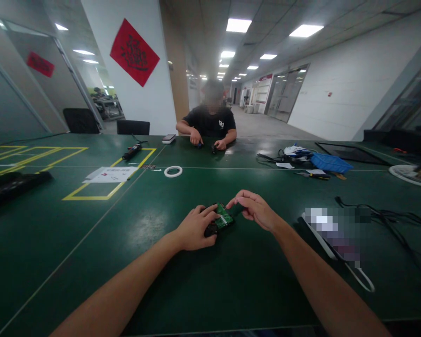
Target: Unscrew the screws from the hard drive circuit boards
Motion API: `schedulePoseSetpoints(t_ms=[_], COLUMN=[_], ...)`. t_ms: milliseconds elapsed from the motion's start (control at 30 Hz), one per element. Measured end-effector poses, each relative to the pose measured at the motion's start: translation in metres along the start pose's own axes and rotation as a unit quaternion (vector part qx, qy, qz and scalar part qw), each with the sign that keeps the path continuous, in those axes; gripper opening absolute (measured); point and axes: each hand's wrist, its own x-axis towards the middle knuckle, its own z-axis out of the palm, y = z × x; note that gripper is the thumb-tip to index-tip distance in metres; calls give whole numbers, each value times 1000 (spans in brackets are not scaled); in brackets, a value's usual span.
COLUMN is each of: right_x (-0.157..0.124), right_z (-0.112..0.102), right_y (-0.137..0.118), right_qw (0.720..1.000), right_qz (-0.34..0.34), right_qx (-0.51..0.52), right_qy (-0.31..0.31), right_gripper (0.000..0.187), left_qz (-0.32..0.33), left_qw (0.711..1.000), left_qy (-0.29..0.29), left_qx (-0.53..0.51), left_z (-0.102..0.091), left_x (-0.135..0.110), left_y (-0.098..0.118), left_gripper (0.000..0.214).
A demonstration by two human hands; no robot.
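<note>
A small black device with a green circuit board (223,218) on top lies on the dark green table (231,290) in front of me. My left hand (195,229) grips it from the left, fingers curled around its black body. My right hand (254,209) hovers just right of the board, fingers bent, with the fingertips close to the board's far right corner. I cannot make out anything between the right fingers.
A person in a black shirt (211,122) sits across the table, handling small parts. A white ring (173,171), a paper sheet (110,174) in a yellow-taped box, a blue tray (330,163), black cables (389,217) and a blurred flat item (337,231) lie around.
</note>
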Motion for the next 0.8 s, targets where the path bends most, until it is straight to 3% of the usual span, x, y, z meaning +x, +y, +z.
schedulePoseSetpoints(t_ms=[567, 800], right_x=[-8, -4], right_z=[7, -3], right_y=[-9, -9], right_qw=[987, 999], right_qz=[86, 23], right_qx=[89, -27], right_qy=[-99, -18], right_gripper=[37, 32], left_qz=[4, -10], left_qw=[1000, 1000], left_qy=[-2, 9], left_qx=[3, 16], left_z=[-1, 5], left_x=[2, 11], left_y=[1, 4], left_gripper=[67, 67])
